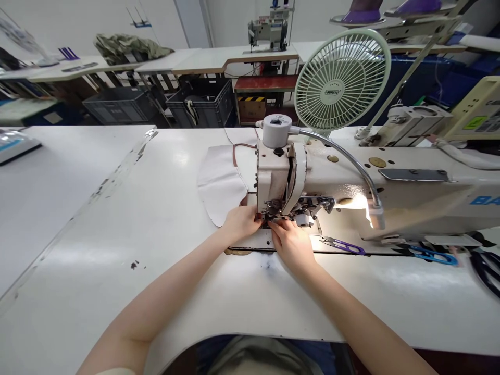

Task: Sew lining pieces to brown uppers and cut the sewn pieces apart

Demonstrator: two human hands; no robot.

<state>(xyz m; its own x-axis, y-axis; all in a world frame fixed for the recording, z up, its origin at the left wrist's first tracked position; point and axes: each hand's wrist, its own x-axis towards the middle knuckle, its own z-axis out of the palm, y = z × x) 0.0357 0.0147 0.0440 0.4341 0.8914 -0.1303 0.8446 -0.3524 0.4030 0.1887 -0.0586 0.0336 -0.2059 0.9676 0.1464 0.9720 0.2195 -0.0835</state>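
Observation:
The sewing machine (279, 172) stands before me, with both my hands close together under its head, at the needle area. My left hand (241, 221) has its fingers bent in at the left of the presser foot, against the front edge of a white leather-like piece (221, 182) with brown edging. Part of that piece disappears behind the machine head. From the right, my right hand (295, 242) reaches in with its fingertips pressed together by the foot; what they pinch is too small to make out. Purple thread snips (346, 246) lie right of my right hand.
Blue snips (433, 255) and dark-handled scissors (486, 271) lie farther right on the white table (175, 187). A bendable lamp (375, 214) lights the machine bed. Behind the machine stands a green fan (332, 91); grey crates (203, 101) sit beyond the table.

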